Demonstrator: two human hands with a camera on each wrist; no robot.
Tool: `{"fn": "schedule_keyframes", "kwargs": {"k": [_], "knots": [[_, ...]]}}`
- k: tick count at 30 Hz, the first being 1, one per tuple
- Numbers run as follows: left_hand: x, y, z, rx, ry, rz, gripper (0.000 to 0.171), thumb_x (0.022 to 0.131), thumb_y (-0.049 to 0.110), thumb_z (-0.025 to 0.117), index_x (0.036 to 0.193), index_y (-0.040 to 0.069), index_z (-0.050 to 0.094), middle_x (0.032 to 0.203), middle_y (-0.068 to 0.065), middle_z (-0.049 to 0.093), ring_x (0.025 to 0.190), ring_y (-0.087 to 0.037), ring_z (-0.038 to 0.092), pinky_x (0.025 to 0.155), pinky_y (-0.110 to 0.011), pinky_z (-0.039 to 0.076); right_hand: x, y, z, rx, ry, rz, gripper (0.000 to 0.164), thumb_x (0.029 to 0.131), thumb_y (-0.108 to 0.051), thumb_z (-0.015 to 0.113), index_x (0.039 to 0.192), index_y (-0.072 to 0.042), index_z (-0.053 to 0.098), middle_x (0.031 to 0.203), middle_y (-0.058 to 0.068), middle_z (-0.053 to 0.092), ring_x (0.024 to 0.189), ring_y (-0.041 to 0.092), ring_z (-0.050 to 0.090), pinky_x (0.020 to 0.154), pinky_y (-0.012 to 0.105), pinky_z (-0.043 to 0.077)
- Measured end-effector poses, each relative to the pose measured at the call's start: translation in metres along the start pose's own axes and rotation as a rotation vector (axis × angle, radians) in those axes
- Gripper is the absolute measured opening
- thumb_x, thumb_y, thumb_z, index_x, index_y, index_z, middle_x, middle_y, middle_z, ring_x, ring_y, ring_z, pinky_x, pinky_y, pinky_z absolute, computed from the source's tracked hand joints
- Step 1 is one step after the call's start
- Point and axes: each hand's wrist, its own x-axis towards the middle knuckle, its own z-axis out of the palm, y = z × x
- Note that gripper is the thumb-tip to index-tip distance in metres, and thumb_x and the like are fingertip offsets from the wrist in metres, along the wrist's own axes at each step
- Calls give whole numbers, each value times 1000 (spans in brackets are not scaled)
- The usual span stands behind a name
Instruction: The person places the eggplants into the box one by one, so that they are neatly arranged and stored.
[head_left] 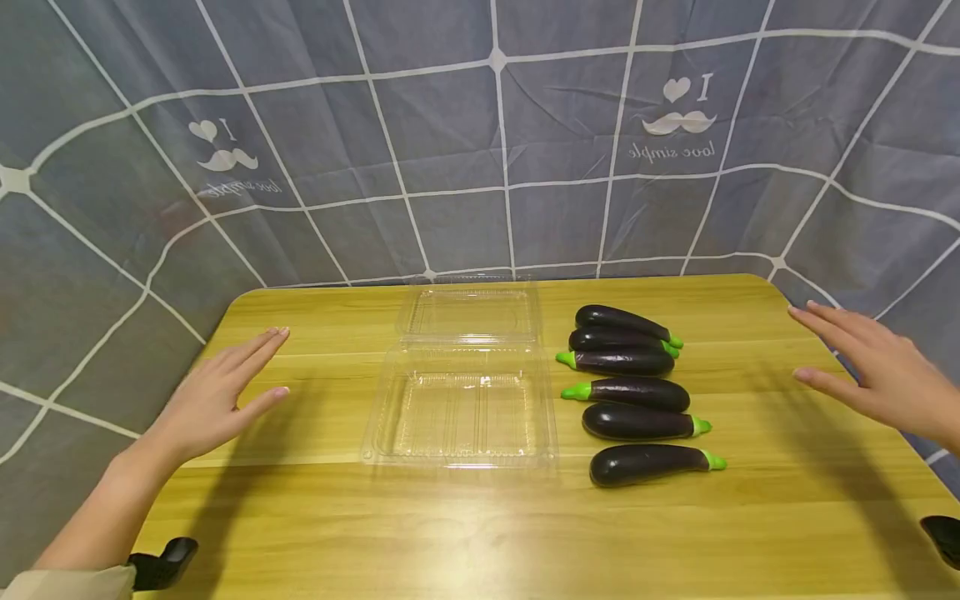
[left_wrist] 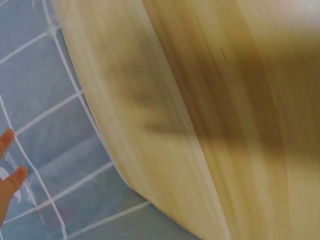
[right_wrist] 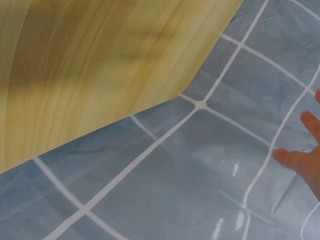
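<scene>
My left hand (head_left: 221,393) hovers over the left side of the table, fingers straight and thumb apart, holding nothing. On the far side, my right hand (head_left: 877,367) is raised above the right edge with its fingers extended, also holding nothing. Between them lies a clear plastic clamshell box (head_left: 461,417), its lid (head_left: 472,314) folded back away from me. Several dark purple eggplants (head_left: 641,393) with green stems lie in a column to the right of the box. Some stems point left, others right. Only fingertips of each hand show in the wrist views.
The wooden table (head_left: 480,533) has rounded far corners. A grey-blue curtain (head_left: 450,142) with white grid lines hangs behind it and at both sides. Black straps (head_left: 163,563) show near the wrists at the lower corners.
</scene>
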Motion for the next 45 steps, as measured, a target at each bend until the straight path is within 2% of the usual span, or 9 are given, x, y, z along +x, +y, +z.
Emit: {"fn": "schedule_keyframes", "kwargs": {"k": [6,10,13,18,21,23,27,32,45], "knots": [[10,17,6,-186,-50,-85,69,88,23,65,147,22,30,137,-21,44,118,-44,43,89,-61,33,3,-17,4,148,21,-81,67,75,-13,76,135,-5,47,128,27,46,114,47,40,99,60,24],[15,27,14,-320,-111,-179,63,91,28,61,146,19,33,138,-19,43,115,-39,46,85,-62,37,6,-28,7,164,12,-99,69,69,-9,80,132,-9,52,127,17,51,127,11,35,108,25,23],[17,32,22,-398,-163,-223,60,92,31,59,145,18,35,139,-16,42,114,-36,47,85,-59,39,8,-36,10,189,19,-126,69,65,-7,82,129,-12,55,125,11,54,120,-14,25,93,2,17],[21,39,34,-549,-193,-265,51,93,28,58,140,16,43,138,-12,45,112,-31,51,84,-46,45,11,-50,21,241,18,-187,69,64,-6,83,127,-14,57,119,-1,59,113,-13,38,87,3,28],[24,43,41,-684,-199,-293,48,93,24,59,137,9,47,136,-16,46,109,-28,53,81,-37,49,11,-57,29,264,9,-214,67,65,-8,83,126,-16,58,115,-9,60,104,-5,49,83,7,36],[26,45,47,-798,-211,-321,48,93,21,59,136,4,46,136,-20,45,109,-28,54,81,-36,50,10,-61,34,282,-3,-229,64,66,-10,83,125,-17,59,113,-12,60,98,0,53,79,9,39],[30,48,55,-982,-244,-367,52,93,16,58,137,-4,40,138,-26,39,114,-36,50,86,-46,48,8,-67,44,355,-36,-254,57,67,-9,82,120,-14,61,109,-10,62,91,5,57,77,11,43],[33,50,61,-1036,-257,-390,53,93,17,58,137,-4,39,138,-26,37,118,-43,44,88,-51,46,6,-72,53,453,-110,-245,49,71,-10,80,117,-9,63,105,-4,65,87,8,59,74,17,47],[40,51,71,-1060,-292,-436,58,88,13,63,138,-3,38,121,-27,41,89,-23,57,69,-31,49,0,-79,74,540,-225,-252,40,75,-16,78,112,-8,64,102,0,65,86,8,59,68,25,50]]}}
